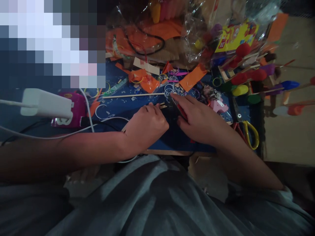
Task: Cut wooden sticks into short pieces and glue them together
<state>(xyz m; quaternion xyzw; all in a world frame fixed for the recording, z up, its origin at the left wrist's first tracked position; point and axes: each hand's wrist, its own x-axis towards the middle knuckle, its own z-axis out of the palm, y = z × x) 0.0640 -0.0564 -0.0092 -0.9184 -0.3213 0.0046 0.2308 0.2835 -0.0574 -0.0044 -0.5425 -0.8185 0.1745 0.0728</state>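
My left hand point(149, 123) is closed in a fist above the blue table, its knuckles up. Short ends of thin wooden sticks point(162, 105) poke out from its fingers toward the right. Across a small gap, my right hand point(199, 118) is curled around a red-handled cutter point(181, 112); its dark, narrow front part shows beside the index finger, and the rest is covered by the palm. Beyond both hands, a long thin wooden stick point(133, 95) lies flat on the table, its right end close to my right fingertips.
Scissors point(251, 134) with red and yellow handles lie right of my right forearm. A white charger point(45, 103) sits in a magenta socket block point(78, 109), its cables crossing near my left arm. Orange scraps point(193, 77), rubber bands and a yellow packet point(236, 36) clutter the back.
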